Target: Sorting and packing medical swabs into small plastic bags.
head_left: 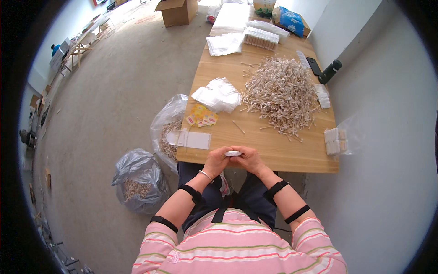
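Note:
At the table's near edge, my left hand (217, 160) and my right hand (249, 159) meet around a small white oval bundle (233, 154). It looks like cotton swabs seen tips-up, though its lower part is hidden by my fingers. Both hands are closed on it from either side. Beyond them one loose cotton swab (238, 127) lies on the wood. A large heap of cotton swabs (283, 93) spreads over the right half of the table. Left of the heap are a stack of clear plastic bags (218, 95), several yellow and white cards (202, 116) and a white plastic card-like piece (197, 140).
Packed swab bundles (335, 140) sit at the wooden table's (269, 157) right edge. A dark bottle (330, 71) and a phone (314, 66) lie near the wall. Farther back is a pack of bundles (261, 39). Swab-filled bags (139, 180) stand on the floor at left.

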`<state>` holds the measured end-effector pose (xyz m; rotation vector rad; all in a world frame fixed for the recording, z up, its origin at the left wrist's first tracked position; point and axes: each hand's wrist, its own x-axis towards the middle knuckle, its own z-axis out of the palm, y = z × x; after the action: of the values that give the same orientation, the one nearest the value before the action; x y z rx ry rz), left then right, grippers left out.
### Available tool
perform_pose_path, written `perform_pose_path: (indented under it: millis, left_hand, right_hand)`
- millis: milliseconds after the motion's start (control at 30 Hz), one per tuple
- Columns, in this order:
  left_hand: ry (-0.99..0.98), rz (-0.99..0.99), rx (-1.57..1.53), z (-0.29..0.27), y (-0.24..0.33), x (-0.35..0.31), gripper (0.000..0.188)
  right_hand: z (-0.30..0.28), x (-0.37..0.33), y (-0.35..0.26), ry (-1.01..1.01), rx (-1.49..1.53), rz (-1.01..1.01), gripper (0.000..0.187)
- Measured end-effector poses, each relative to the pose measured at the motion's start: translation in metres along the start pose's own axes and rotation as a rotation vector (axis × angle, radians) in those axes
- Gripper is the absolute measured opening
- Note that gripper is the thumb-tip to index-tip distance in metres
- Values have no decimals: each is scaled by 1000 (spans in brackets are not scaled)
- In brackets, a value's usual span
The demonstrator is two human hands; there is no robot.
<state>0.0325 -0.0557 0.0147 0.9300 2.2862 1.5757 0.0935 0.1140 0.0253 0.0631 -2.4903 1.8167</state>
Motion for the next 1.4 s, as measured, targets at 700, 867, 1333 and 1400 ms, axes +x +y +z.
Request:
perform_pose_path:
  millis: [700, 867, 1333, 1400]
  left_hand:
    - [56, -64, -239, -3, 9, 1, 12]
    - [57, -82, -119, -5, 21, 2, 11]
    - [125, 167, 65, -7, 11, 4, 10]
    - [116, 142, 54, -6, 11, 3, 9]
  right_hand:
    - [-1, -3, -10, 128, -72, -60, 17]
    - [1, -4, -9, 149, -102, -20, 14]
    - [-8, 2, -18, 198, -402, -247, 4]
    - [-8, 1, -18, 201, -450, -265, 3]
